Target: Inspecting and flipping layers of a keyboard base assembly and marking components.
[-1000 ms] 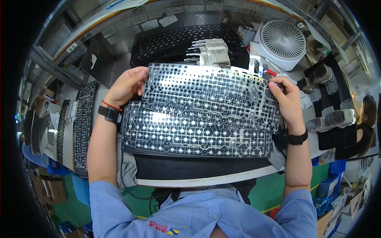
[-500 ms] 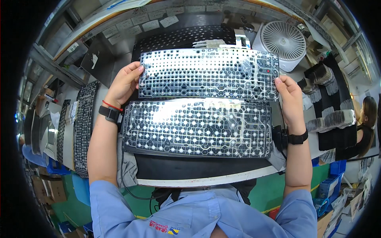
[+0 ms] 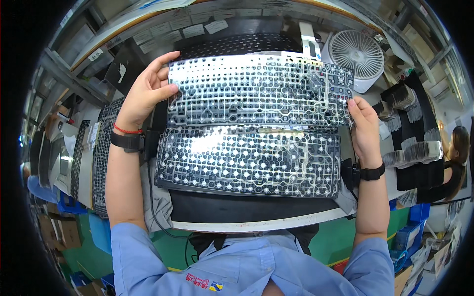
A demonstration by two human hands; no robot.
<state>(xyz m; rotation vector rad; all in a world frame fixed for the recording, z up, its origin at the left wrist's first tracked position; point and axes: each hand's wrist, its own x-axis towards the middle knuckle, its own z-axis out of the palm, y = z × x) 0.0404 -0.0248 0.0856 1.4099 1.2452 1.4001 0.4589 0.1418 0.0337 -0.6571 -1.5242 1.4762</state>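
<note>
A clear keyboard membrane sheet with pale circuit traces and dark round dots is held up over the bench by its two ends. My left hand has its thumb on the sheet's left edge, the index finger stretched out past the upper corner. At the right edge my right hand pinches the sheet between thumb and fingers. Just nearer to me lies a keyboard base covered with a traced sheet and rows of white dots; the raised sheet's lower edge meets its far edge in view. A pale ribbon tail sticks up at the far right.
Behind the sheet lies a black perforated panel. A white fan stands at the back right. Stacks of clear sheets sit on the right, with another person beyond. More keyboard panels lie left. A cable hangs over the bench edge.
The membrane sheet has shifted slightly right and tilted, and its ribbon tail shows higher. My left index finger has straightened upward, and the left hand has opened wider around the edge.
</note>
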